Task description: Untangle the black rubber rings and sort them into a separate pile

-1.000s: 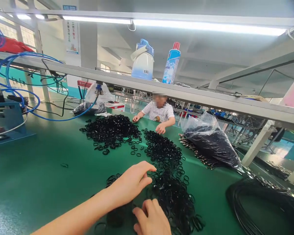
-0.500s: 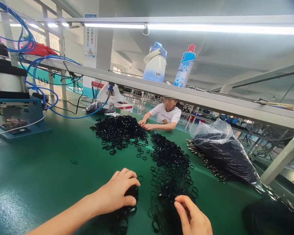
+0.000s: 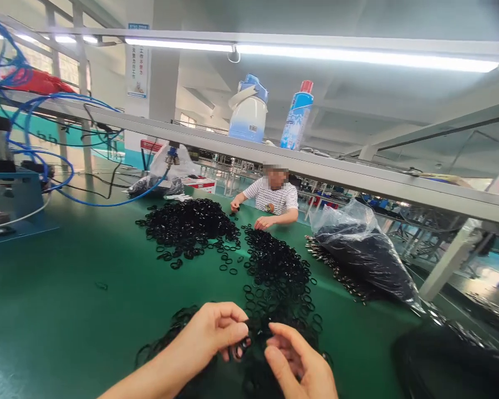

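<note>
My left hand [image 3: 214, 335] is closed around a few small black rings [image 3: 238, 349], which show below the thumb and fingers. Just to its right, my right hand [image 3: 301, 360] has thumb and forefinger apart with no ring visible between them. Under and between both hands lie loose black rings, dark and partly hidden. A long heap of black rings [image 3: 274, 257] stretches away from my right hand. Farther left is a larger heap of black rings [image 3: 191, 221]. A few rings lie scattered between the two heaps on the green table [image 3: 120, 316].
Across the table a co-worker in a striped shirt [image 3: 274, 197] handles rings at the heaps. At right rests a clear bag [image 3: 366, 249] of black pieces. Left stands a blue machine [image 3: 20, 199] with hoses. An overhead shelf [image 3: 316, 169] carries a jug [image 3: 248, 113] and spray can [image 3: 297, 119].
My left hand has moved right and taken up a few rings. My right hand's thumb and forefinger have parted. The co-worker's hands have moved apart. The view has shifted rightward.
</note>
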The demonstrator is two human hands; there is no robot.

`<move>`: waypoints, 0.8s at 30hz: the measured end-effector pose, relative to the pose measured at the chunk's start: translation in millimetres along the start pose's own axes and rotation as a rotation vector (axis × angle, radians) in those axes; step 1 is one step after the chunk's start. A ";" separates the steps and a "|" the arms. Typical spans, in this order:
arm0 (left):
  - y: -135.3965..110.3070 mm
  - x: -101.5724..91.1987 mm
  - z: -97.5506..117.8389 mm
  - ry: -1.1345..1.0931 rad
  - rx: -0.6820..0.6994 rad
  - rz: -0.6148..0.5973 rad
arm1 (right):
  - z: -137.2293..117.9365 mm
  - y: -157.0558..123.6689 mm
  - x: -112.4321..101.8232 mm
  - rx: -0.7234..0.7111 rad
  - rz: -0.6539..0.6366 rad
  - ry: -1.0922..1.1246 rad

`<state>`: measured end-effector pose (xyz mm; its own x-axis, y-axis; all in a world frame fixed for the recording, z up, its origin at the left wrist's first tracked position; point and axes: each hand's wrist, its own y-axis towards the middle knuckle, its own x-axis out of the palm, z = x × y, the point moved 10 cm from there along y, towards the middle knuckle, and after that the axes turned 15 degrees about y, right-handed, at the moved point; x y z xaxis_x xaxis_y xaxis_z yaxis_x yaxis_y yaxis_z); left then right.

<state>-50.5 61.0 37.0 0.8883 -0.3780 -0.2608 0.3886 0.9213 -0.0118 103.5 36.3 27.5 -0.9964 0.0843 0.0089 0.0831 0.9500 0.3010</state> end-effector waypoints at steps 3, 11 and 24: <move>10.8 38.8 17.9 -0.017 0.072 -0.066 | -2.2 4.4 -2.5 0.068 0.001 0.156; 53.4 67.1 35.8 0.051 0.113 0.070 | -14.9 22.7 -46.9 0.151 0.035 0.262; 64.2 53.2 22.1 -0.008 0.093 0.059 | -14.3 31.4 -65.3 0.085 0.199 0.299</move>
<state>27.1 98.0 43.7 0.9121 -0.3243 -0.2510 0.3563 0.9297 0.0934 170.9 56.3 50.0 -0.9205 0.1909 0.3411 0.2649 0.9463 0.1852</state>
